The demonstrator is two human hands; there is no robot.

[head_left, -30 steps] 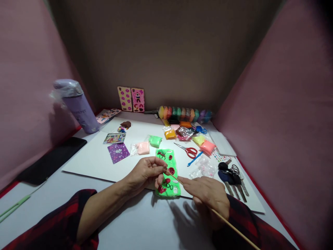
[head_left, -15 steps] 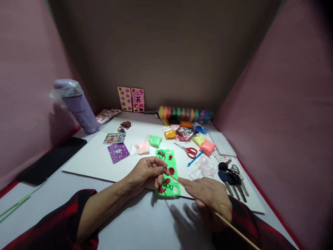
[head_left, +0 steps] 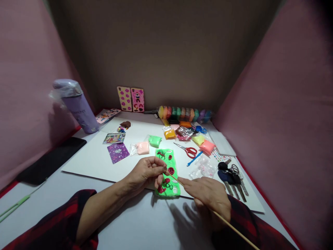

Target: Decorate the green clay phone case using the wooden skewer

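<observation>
- L hand (head_left: 145, 172): thumb + fingertips pinched round the tip of a thin wooden stick (head_left: 231, 226); small brownish bit seems to sit there, too small to be sure.
- R hand (head_left: 206, 191): palm down, fingers long, gripping same stick further back; rear end runs out under the wrist, twd the person.
- Green case (head_left: 171, 164): below/just right of L fingertips, betw. the two hands; red + black decorations on it. Near end at front edge of white board (head_left: 91, 152). Lower L fingers overlap it in view; contact w/ it, can't tell.
- Beyond R hand: red-handled scissors (head_left: 191, 151), blue tool (head_left: 194, 159), clear bags (head_left: 204, 167). Keys (head_left: 234, 178) to its right.
- Beyond L hand: pale pink pkt (head_left: 143, 148), green pkt (head_left: 155, 140).
- Handling (judgement): light L pinch best, so the bit isn't squashed; R hand should steer w/ small finger moves, tip kept short of L fingertips' skin.
- Long tail needs watching: a sleeve knock would prob. jolt the tip.
- Bracing R wrist on the surface (head_left: 145, 229) would likely steady things; L knuckles best clear of the raised decorations.
</observation>
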